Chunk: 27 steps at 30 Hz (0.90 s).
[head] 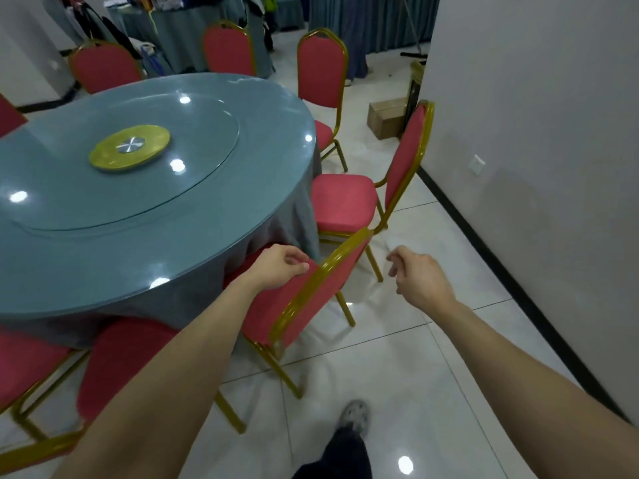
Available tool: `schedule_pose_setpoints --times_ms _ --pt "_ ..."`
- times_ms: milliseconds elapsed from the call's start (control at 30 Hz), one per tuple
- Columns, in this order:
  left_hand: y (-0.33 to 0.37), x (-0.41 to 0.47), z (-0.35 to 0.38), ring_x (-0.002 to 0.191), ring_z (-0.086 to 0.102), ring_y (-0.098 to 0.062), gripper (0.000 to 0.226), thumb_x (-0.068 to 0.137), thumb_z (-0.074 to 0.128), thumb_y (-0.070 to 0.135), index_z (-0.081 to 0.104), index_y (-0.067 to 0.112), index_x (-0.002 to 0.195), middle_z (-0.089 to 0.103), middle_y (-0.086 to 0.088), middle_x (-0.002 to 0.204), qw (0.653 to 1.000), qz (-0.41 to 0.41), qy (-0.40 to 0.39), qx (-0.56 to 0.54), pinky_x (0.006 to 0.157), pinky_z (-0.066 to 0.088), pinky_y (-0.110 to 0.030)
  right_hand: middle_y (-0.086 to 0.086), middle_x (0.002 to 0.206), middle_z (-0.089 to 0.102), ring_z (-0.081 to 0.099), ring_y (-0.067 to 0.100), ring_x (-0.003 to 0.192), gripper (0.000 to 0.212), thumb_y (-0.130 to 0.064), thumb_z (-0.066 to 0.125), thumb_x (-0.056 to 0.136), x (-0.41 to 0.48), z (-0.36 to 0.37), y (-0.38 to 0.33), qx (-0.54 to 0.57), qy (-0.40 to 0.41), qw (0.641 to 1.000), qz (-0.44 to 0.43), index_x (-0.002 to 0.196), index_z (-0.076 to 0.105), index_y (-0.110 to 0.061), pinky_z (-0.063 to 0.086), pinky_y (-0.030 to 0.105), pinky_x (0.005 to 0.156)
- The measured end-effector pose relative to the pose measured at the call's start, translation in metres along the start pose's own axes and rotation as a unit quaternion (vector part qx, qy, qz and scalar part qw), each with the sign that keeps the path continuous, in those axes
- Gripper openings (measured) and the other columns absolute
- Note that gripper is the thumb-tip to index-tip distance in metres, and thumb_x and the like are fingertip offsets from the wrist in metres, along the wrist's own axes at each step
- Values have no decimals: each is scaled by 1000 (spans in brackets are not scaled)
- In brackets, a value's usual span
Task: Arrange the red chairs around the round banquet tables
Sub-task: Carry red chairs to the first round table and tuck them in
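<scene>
A round banquet table [86, 257] with a blue-grey cloth, a glass turntable and a yellow hub [129, 147] fills the left. Red chairs with gold frames ring it. The nearest chair [321, 288] has its seat tucked under the table's near right edge. My left hand [280, 267] hovers in front of its backrest, fingers loosely curled, not gripping the rail. My right hand [418, 276] hangs in the air to the right of that backrest, loosely curled and holding nothing. A second chair [345, 202] stands just beyond, and a third chair [321, 70] farther back.
More red chairs stand at the far side [228, 46], the far left [103, 65] and the bottom left [117, 361]. A white wall [536, 133] runs along the right. A cardboard box [383, 119] sits by its corner. My foot [354, 413] is on the glossy tiled floor.
</scene>
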<state>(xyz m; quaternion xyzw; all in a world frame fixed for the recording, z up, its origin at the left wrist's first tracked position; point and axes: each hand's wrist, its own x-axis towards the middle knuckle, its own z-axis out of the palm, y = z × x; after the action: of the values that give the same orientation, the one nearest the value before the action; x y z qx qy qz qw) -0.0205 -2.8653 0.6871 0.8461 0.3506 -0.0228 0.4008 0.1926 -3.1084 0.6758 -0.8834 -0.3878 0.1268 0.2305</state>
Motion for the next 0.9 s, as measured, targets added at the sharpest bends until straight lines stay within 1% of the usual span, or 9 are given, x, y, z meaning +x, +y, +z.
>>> schedule_pose_setpoints --times_ms 100,200,267,300,433,500,567,767,900 --pt "33 65 5 105 73 -7 25 98 77 37 79 27 120 81 5 106 1000 10 11 0 91 55 -24 -11 74 70 67 10 63 17 -35 61 107 52 -15 35 6 25 999 -27 92 68 -28 61 42 66" --pt "62 143 16 97 78 -10 20 98 78 30 79 21 117 83 3 97 1000 15 6 -21 96 60 -33 -19 63 64 63 1 57 20 -43 72 99 118 -31 71 -4 57 997 -53 81 67 -36 53 25 56" --pt "79 195 26 94 79 -16 21 98 79 27 78 18 117 83 -2 96 999 13 -8 -35 96 62 -40 -18 59 61 61 2 55 29 -51 66 101 164 -43 90 -11 68 996 -63 75 61 -38 45 21 50" --pt "90 224 30 94 80 -18 22 98 79 26 78 17 117 83 -4 98 999 10 -12 -42 95 63 -42 -16 61 62 61 5 55 32 -52 60 104 191 -51 101 -15 65 996 -63 76 61 -37 48 25 50" --pt "141 331 34 95 78 -19 27 96 80 31 78 20 121 80 -5 112 999 3 -22 -47 87 65 -38 -10 84 72 68 9 72 25 -41 49 111 300 -90 140 -45 39 997 -55 101 68 -28 64 40 70" --pt "168 373 29 104 74 -12 28 97 78 36 78 26 123 78 3 115 999 12 -19 -26 93 63 -37 -9 99 75 70 10 84 19 -34 50 111 353 -111 155 -49 40 996 -69 113 68 -29 64 35 78" --pt "192 410 26 100 75 -6 27 98 76 37 77 28 123 79 9 109 999 14 -24 -18 94 63 -35 -8 115 74 70 11 96 20 -25 54 110 401 -125 169 -48 43 995 -78 124 67 -28 61 31 85" --pt "240 514 23 86 77 -3 31 101 75 33 74 21 130 81 7 99 1000 2 -6 -25 85 63 -30 -7 139 59 58 14 128 56 -1 71 93 548 -148 214 -61 30 988 -136 141 58 -27 53 34 107" --pt "255 575 34 91 78 -8 32 101 75 23 73 17 132 81 1 105 998 -47 22 -47 86 64 -32 -6 150 51 45 18 144 75 -20 82 83 653 -152 243 -89 -15 968 -235 149 47 -32 42 41 122"
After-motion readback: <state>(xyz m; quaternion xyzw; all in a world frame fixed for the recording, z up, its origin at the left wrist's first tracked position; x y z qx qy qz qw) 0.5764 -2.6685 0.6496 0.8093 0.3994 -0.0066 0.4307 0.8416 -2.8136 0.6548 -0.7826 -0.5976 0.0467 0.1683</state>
